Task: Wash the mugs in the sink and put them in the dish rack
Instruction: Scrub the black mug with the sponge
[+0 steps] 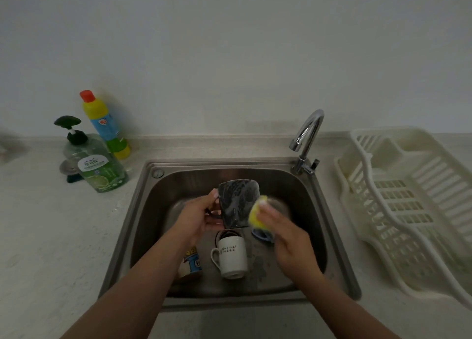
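On the left counter (38, 236) stand 2 bottles (102, 165). Over the sink (143, 211) our left hand (196, 218) grips the dark mug (238, 203) by its handle, and our right hand (286, 236) is clamped on a yellow sponge (256, 212) pressed to its side. We judge we are scrubbing mug 1; next comes a rinse under the tap (306, 137). A white mug (232, 257) and others wait below. The rack (408, 206) sits right, against a plain wall.

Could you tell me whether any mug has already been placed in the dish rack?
No, the dish rack holds no mug; the dark mug is in hand over the sink.
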Demonstrator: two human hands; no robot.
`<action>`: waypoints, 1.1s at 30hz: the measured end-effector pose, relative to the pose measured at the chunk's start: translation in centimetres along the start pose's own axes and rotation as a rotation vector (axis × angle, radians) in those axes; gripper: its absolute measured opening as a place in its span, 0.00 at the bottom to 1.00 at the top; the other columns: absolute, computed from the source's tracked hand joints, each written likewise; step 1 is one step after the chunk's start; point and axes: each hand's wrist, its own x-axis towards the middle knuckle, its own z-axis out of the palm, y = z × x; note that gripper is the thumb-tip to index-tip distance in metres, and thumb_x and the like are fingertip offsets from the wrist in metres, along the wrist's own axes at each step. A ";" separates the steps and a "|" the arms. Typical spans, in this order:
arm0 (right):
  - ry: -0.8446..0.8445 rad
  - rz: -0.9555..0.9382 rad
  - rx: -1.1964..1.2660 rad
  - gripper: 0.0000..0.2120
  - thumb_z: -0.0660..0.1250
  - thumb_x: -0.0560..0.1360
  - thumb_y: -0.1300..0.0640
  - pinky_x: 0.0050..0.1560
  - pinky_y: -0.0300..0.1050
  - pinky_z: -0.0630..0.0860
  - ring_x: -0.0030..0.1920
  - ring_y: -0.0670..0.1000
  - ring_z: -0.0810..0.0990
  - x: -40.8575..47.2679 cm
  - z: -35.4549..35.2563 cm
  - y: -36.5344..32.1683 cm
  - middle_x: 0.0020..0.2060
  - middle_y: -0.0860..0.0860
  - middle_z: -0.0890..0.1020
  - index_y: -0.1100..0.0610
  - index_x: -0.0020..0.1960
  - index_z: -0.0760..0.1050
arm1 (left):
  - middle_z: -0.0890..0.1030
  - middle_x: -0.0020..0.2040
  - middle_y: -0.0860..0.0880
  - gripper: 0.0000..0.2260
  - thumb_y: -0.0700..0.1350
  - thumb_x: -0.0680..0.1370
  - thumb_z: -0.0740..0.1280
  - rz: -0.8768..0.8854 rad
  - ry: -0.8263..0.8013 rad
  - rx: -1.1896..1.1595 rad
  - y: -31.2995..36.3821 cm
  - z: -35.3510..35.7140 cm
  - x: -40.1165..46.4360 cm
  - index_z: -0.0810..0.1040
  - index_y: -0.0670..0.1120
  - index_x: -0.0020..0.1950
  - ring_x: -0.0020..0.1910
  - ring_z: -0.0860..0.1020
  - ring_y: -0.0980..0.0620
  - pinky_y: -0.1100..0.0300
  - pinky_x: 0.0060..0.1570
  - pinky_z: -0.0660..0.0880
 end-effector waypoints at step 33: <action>-0.126 -0.197 -0.189 0.22 0.58 0.75 0.63 0.73 0.51 0.62 0.74 0.51 0.64 -0.7 0.6 -0.8 0.71 0.49 0.71 0.55 0.68 0.73 | 0.80 0.48 0.41 0.17 0.52 0.81 0.63 -0.006 -0.008 0.025 -0.3 0.2 -0.3 0.79 0.39 0.57 0.43 0.84 0.44 0.48 0.45 0.82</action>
